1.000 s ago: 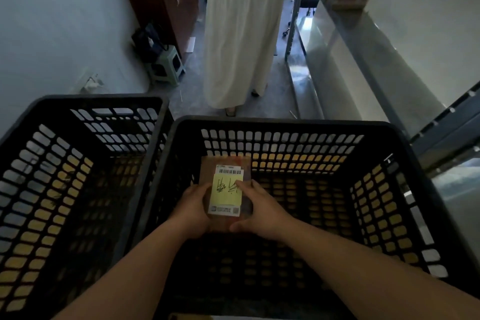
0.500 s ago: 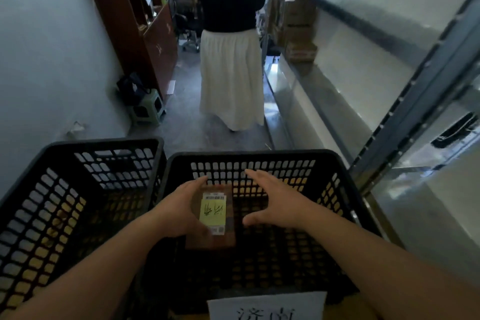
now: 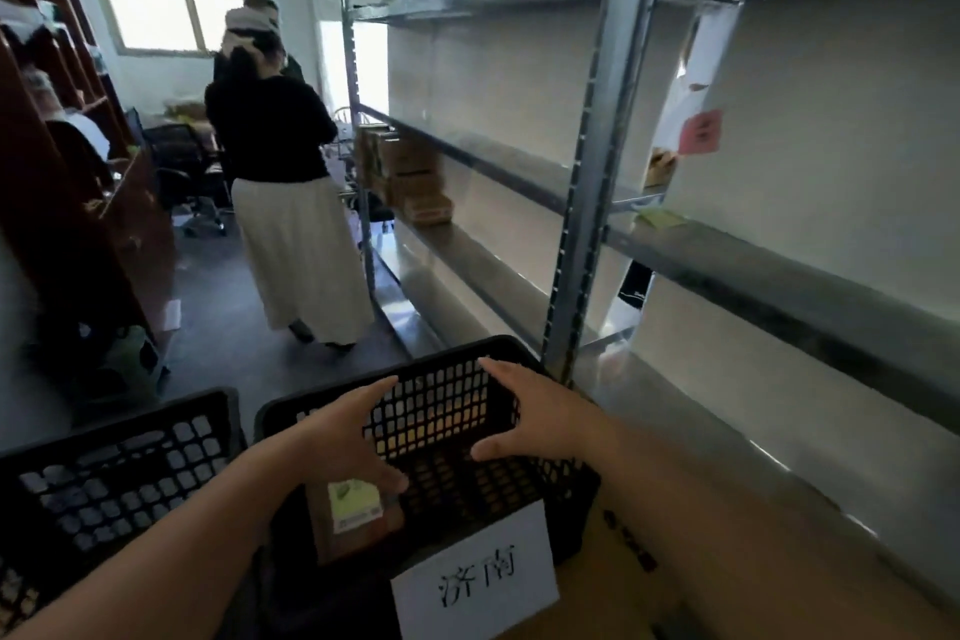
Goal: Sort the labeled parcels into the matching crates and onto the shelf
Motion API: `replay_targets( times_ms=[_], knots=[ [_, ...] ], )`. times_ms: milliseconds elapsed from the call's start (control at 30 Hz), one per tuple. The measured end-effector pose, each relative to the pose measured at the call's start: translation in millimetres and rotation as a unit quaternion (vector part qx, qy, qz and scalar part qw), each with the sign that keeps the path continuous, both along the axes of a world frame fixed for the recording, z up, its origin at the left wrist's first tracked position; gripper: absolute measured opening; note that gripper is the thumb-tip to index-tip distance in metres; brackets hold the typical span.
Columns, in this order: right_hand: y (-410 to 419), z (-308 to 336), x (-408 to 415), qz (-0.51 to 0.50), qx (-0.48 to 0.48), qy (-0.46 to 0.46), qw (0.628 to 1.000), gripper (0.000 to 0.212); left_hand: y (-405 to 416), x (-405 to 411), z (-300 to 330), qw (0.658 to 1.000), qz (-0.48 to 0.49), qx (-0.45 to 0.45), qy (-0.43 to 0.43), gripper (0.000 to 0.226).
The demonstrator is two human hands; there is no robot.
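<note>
A brown parcel (image 3: 358,530) with a yellow-green label lies inside the right black crate (image 3: 447,353), near its front left corner. A white paper sign (image 3: 475,582) with handwritten characters hangs on that crate's front wall. My left hand (image 3: 343,437) hovers above the parcel with fingers spread, holding nothing. My right hand (image 3: 524,416) is raised over the crate's right side, also spread and empty. A second black crate (image 3: 119,463) stands to the left. The grey metal shelf (image 3: 753,255) runs along the right.
A person in a black top and white skirt (image 3: 291,203) stands in the aisle ahead, back turned. Cardboard boxes (image 3: 410,177) sit on the far shelf. A dark wooden cabinet (image 3: 78,203) lines the left wall. A pink note (image 3: 701,133) is stuck on the shelf.
Both hands have let go of the parcel, which now rests in the right crate. My hands have lifted and spread apart, and my view has tilted up toward the shelf.
</note>
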State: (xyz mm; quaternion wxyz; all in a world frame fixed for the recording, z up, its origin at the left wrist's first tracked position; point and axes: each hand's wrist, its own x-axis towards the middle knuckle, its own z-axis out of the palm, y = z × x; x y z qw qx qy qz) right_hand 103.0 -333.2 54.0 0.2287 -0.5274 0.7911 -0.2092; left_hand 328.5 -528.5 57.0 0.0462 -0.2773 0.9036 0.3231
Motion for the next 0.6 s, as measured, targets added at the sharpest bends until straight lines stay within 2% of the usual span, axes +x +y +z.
replay_targets(
  times_ms=[200, 400, 600],
  knots=[
    [65, 17, 35, -0.089, -0.017, 0.016, 0.996, 0.132, 32, 7, 15, 0.996, -0.088, -0.03, 0.012, 0.144],
    [133, 27, 74, -0.163, -0.025, 0.028, 0.986, 0.111, 73, -4, 18, 0.987, -0.151, -0.031, 0.034, 0.138],
    [204, 37, 99, -0.237, -0.002, 0.063, 0.97, 0.114, 124, -20, 22, 0.975, -0.218, -0.035, 0.037, 0.138]
  ],
)
